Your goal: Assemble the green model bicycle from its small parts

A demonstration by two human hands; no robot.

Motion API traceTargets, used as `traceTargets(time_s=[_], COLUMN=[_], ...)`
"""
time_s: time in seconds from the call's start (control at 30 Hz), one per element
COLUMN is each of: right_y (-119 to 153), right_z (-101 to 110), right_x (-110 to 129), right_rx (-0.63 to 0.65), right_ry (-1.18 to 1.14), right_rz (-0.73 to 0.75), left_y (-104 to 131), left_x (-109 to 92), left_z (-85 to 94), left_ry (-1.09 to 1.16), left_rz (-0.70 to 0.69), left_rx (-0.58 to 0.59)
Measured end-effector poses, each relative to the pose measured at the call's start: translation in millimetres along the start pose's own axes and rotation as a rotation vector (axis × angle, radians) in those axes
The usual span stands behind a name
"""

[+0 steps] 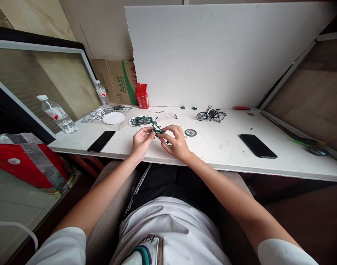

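Observation:
Between my two hands is a green model bicycle frame (pixel 156 129), held just above the front part of the white table. My left hand (pixel 142 141) pinches it from the left with thumb and fingertips. From the right, my right hand (pixel 176 142) grips its other side, and the fingers hide part of it. A loose spoked wheel with a green rim (pixel 191 132) lies on the table to the right of my right hand. Behind my left hand, a white plate (pixel 132 123) bears another wheel (pixel 144 120) and green parts.
A finished-looking black model bicycle (pixel 212 115) stands at the back right. Phones lie at left (pixel 101 141) and right (pixel 257 146). Water bottles (pixel 58 115), a white plate (pixel 113 117), a red box (pixel 142 96) and a carton (pixel 117 81) occupy the left side. A white board (pixel 223 51) closes the back.

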State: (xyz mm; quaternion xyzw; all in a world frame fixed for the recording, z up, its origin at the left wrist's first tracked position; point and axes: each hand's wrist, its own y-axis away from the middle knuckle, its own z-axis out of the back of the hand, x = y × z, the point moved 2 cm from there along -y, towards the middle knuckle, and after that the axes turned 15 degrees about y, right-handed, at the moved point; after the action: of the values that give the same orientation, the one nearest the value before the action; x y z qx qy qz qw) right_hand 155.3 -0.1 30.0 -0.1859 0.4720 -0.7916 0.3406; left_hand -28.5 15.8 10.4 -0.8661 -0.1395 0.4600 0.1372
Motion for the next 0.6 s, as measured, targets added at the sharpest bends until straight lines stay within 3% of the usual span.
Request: traceTargets(time_s=[0.27, 0.6], right_y=[-5.8, -7.5], right_z=[2.3, 2.0], right_x=[3.2, 4.0], right_rx=[0.102, 0.123], right_ry=[0.112, 0.126], right_rz=[0.089, 0.09], left_y=[-2.1, -0.5], left_x=[0.4, -2.8], left_z=[3.4, 1.6], left_ry=[-0.071, -0.096], left_rz=[-0.064, -0.083], left_rx=[0.029, 0.066])
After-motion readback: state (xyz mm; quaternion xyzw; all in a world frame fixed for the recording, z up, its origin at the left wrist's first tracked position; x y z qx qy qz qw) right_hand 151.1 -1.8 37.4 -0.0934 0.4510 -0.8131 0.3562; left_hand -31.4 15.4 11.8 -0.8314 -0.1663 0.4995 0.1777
